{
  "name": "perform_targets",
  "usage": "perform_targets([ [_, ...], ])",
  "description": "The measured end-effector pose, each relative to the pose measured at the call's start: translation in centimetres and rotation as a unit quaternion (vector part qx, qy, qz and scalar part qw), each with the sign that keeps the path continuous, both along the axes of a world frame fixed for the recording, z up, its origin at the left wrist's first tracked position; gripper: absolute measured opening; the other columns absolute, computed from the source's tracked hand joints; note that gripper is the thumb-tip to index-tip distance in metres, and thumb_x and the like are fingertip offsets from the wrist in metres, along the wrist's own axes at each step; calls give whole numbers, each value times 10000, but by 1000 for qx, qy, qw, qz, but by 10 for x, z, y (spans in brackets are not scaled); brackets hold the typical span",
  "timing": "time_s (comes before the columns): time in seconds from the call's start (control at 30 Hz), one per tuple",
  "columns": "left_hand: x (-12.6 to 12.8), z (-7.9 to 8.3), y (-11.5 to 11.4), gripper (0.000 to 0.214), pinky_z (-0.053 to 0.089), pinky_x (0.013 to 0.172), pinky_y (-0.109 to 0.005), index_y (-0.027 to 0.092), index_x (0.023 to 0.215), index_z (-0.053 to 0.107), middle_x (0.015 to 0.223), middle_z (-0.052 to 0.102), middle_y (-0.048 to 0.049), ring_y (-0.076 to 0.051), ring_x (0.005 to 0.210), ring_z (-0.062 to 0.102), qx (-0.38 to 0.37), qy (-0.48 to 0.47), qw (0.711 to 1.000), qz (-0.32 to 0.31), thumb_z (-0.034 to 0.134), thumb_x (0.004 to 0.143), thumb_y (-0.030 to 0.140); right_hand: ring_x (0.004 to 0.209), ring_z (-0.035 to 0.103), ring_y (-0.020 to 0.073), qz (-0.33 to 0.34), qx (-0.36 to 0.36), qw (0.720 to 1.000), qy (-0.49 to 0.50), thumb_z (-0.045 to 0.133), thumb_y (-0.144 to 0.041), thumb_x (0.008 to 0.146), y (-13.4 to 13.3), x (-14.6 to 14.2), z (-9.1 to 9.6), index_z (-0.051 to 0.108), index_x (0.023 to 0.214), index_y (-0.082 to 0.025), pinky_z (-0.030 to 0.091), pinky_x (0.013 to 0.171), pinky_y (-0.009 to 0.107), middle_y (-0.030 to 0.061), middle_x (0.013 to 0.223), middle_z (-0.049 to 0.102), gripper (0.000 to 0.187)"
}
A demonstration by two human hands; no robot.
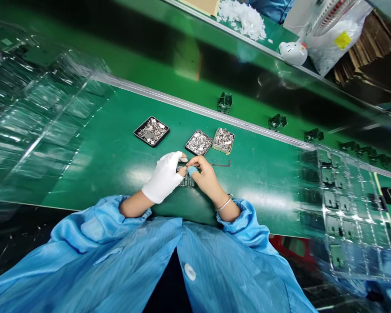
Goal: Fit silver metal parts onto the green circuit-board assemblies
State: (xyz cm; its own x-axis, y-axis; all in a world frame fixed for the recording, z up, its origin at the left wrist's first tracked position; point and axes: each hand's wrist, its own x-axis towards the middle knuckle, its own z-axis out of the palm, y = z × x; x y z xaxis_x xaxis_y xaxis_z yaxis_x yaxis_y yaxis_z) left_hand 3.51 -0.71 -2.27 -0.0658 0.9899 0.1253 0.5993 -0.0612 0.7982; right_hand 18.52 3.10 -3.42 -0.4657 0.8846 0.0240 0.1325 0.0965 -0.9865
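Observation:
A small circuit board (186, 180) with metal parts lies on the green bench, partly hidden under both hands. My left hand (164, 176) wears a white glove with bare fingertips; its thumb and fingers are closed about the board's left and far edge. My right hand (206, 178) is bare, with blue tape (192, 170) on the thumb. Its thumb and forefinger pinch together over the board, and whatever is between them is too small to make out. A thin L-shaped rod (224, 164) rests just beyond my right hand.
Beyond my hands stand a black tray (151, 131), a second tray (199, 142) and a yellowish tray (223, 140), all holding small metal pieces. Clear plastic trays (35, 108) are stacked at left; another clear tray (345, 208) holds boards at right. Assemblies (224, 102) line the ledge.

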Motion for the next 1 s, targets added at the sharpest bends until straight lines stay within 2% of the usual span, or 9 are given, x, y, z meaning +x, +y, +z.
perform_targets([
  [0.17, -19, -1, 0, 322, 489, 972, -420, 192, 1106, 494, 1086, 651, -92, -222, 1045, 629, 17, -112, 993, 46, 514, 823, 344, 996, 621, 168, -33, -32, 998, 48, 500, -431, 876, 7, 17, 4, 554, 1025, -217, 486, 929, 333, 48, 1050, 650, 266],
  [0.27, -37, -2, -2, 328, 499, 963, -405, 194, 1113, 492, 1075, 662, -91, -213, 1027, 644, 8, -145, 986, 79, 498, 847, 388, 1193, 552, 220, 64, 88, 994, -7, 577, -515, 842, 6, 31, 13, 533, 1181, -213, 421, 1049, 400, 97, 1242, 596, 456],
  [0.37, -43, 0, -9, 354, 508, 939, -405, 191, 1123, 508, 1048, 675, -96, -228, 988, 660, 5, -79, 995, 53, 492, 855, 422, 1258, 499, 274, 164, 202, 958, -120, 739, -436, 734, -1, 30, 19, 509, 1276, -195, 371, 1092, 463, 139, 1325, 553, 637],
  [0.43, -38, 3, -17, 431, 514, 918, -417, 191, 1153, 517, 1053, 684, -106, -259, 987, 664, 15, -3, 1000, -4, 519, 832, 479, 1237, 518, 267, 109, 203, 962, -144, 727, -376, 750, -6, 21, 17, 501, 1289, -189, 397, 1070, 458, 144, 1303, 566, 613],
  [0.5, -29, 6, -23, 525, 516, 899, -437, 194, 1182, 526, 1093, 684, -127, -305, 1016, 657, 27, 88, 994, -56, 574, 780, 528, 1186, 561, 233, 24, 145, 982, -117, 675, -348, 799, -10, 13, 14, 495, 1282, -193, 447, 1027, 413, 126, 1262, 591, 539],
  [0.63, -18, 18, -15, 491, 525, 850, -407, 210, 1204, 535, 1098, 692, -114, -308, 999, 663, 24, 182, 980, -76, 566, 800, 487, 1206, 568, 191, -27, 52, 997, -42, 516, -335, 917, -13, 11, 11, 429, 1338, -201, 460, 1029, 362, 111, 1310, 576, 451],
  [0.7, -26, 29, 9, 422, 527, 821, -357, 231, 1189, 539, 1064, 699, -71, -265, 963, 669, 14, 171, 983, -58, 521, 834, 458, 1316, 475, 213, -48, 78, 995, -38, 499, -339, 926, -15, 18, 14, 374, 1392, -198, 401, 1098, 399, 133, 1415, 486, 503],
  [0.8, -54, 44, 73, 390, 513, 804, -325, 227, 1154, 551, 1047, 693, -52, -243, 943, 657, -1, 162, 986, 29, 507, 845, 460, 1323, 457, 228, -57, 137, 988, -52, 510, -318, 916, -18, 27, 21, 365, 1407, -188, 392, 1111, 432, 152, 1425, 455, 528],
  [1.0, -109, 44, 210, 620, 425, 976, -402, 125, 1363, 426, 1311, 572, -188, -326, 1205, 540, -82, 219, 958, 166, 534, 851, 457, 1331, 455, 263, 20, 229, 967, -108, 545, -243, 877, -25, 23, 19, 422, 1381, -170, 418, 1103, 478, 179, 1405, 481, 524],
])
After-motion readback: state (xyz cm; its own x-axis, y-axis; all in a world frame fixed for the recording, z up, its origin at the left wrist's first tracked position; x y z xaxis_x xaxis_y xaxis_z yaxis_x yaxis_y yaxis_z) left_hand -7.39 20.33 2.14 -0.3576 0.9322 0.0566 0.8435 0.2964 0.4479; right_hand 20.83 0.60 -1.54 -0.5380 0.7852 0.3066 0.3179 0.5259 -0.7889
